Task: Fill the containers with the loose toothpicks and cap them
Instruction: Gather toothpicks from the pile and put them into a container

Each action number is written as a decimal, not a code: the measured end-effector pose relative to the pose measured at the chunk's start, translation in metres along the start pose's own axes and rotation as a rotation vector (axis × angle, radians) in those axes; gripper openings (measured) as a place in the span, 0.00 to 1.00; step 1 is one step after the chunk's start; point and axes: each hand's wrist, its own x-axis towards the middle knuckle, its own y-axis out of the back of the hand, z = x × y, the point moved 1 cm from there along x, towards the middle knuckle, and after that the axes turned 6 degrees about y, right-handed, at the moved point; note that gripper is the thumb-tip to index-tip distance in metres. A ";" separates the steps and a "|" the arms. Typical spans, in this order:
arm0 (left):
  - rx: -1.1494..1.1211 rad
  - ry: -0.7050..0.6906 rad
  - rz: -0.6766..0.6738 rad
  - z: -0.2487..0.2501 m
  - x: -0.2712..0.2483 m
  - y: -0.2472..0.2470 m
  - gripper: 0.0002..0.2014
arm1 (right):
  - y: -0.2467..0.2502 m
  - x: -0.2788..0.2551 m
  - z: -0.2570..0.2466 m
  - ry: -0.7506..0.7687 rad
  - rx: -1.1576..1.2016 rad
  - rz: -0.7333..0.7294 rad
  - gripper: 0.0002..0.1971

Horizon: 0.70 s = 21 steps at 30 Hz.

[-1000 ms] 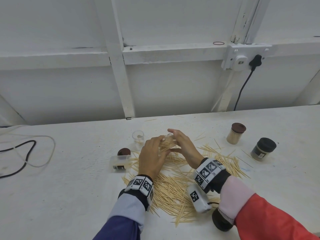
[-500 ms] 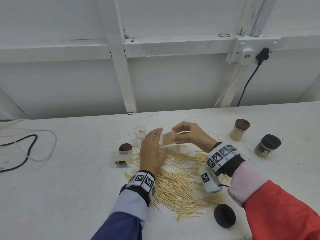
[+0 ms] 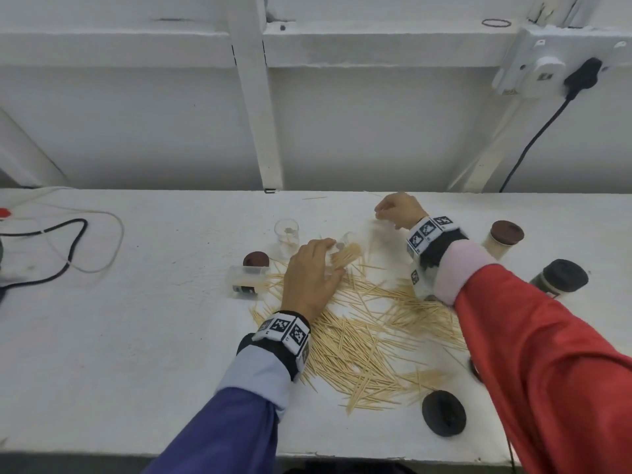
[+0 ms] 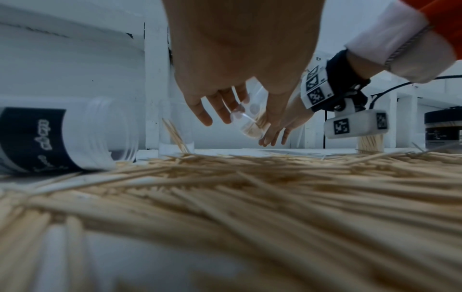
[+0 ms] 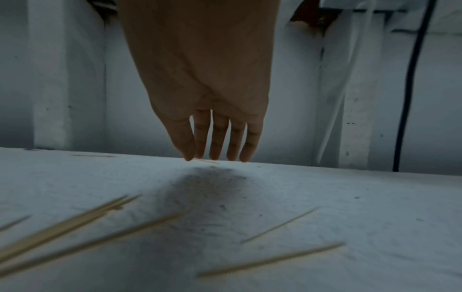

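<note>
The left hand (image 3: 309,275) grips a tilted clear container (image 4: 251,120) of toothpicks above the loose toothpicks (image 3: 372,340). The right hand (image 5: 215,136), fingers straight, touches one stray toothpick (image 5: 205,161) near the table's (image 3: 136,336) back edge.

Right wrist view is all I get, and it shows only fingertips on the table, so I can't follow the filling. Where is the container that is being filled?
Observer: The left hand holds a clear container, tilted, with toothpicks in it.
Operator: Are any containers capped?
Observer: Two stand capped on the right: a brown-capped jar and a black-capped jar.
Operator: Any loose lids?
Observer: A black lid lies at the near edge of the pile. A brown lid lies at its left, beside a tipped jar.
</note>
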 end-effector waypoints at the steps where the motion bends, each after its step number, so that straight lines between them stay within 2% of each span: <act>1: 0.000 -0.001 0.002 0.000 0.000 0.000 0.25 | 0.000 0.011 0.006 0.007 -0.106 -0.004 0.11; 6: -0.004 0.002 0.018 0.000 0.001 0.001 0.25 | -0.011 0.047 0.016 -0.020 -0.380 0.013 0.17; 12: 0.004 -0.009 0.042 -0.001 0.000 0.001 0.25 | -0.026 0.072 0.011 -0.022 -0.541 0.115 0.12; 21: -0.012 0.000 0.058 0.003 -0.001 0.003 0.24 | -0.026 0.099 0.016 -0.111 -0.436 0.149 0.12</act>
